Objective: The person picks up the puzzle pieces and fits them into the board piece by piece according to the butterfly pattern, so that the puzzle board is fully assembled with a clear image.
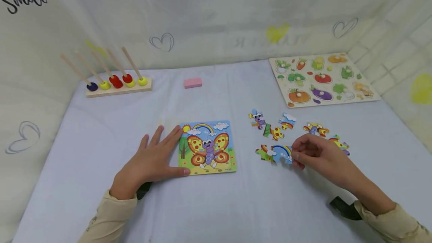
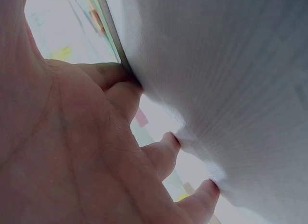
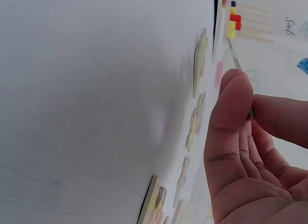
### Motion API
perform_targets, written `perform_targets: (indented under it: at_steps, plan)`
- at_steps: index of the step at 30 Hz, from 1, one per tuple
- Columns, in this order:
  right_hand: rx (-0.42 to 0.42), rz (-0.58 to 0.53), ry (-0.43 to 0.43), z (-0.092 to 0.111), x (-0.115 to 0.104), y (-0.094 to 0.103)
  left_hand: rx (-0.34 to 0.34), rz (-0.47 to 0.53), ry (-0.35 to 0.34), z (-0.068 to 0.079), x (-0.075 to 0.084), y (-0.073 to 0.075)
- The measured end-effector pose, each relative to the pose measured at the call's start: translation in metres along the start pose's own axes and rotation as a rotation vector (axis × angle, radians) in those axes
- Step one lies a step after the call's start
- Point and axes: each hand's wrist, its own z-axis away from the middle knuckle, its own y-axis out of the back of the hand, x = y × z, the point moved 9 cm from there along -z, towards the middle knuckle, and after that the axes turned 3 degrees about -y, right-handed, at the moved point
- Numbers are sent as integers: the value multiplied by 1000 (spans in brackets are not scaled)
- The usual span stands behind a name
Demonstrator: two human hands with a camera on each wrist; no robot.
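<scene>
A square butterfly picture board (image 1: pixel 208 149) lies flat on the table. My left hand (image 1: pixel 152 162) rests at its left side, fingers spread, the thumb on the lower left corner and the index fingertip at the upper left. In the left wrist view, the fingertips (image 2: pixel 207 192) touch the white cloth. My right hand (image 1: pixel 324 158) pinches a rainbow jigsaw piece (image 1: pixel 282 152) by its right side, between thumb and index finger. A green jigsaw piece (image 1: pixel 264 153) sits at its left; whether they are joined I cannot tell. The right wrist view shows the held piece edge-on.
Loose jigsaw pieces lie around: a purple-faced one (image 1: pixel 258 119), a green-and-yellow one (image 1: pixel 274 132), a cloud one (image 1: pixel 287 120), and others (image 1: pixel 315 128) beyond the right hand. Behind stand a vegetable peg board (image 1: pixel 327 80), a pink block (image 1: pixel 192 83) and a bead stacker (image 1: pixel 118 91).
</scene>
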Motion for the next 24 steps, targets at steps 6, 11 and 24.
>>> perform_targets:
  at_steps: [6, 11, 24]
  plan:
    - [10, -26, -31, -8, -1, -1, 1, -1, -1, 0, 0, 1]
    - [6, -16, -20, -16, -7, -4, -1, 8, 4, 1, 2, 2]
    - [-24, -7, -89, -48, -17, -8, 6, -6, -10, 0, 2, 2]
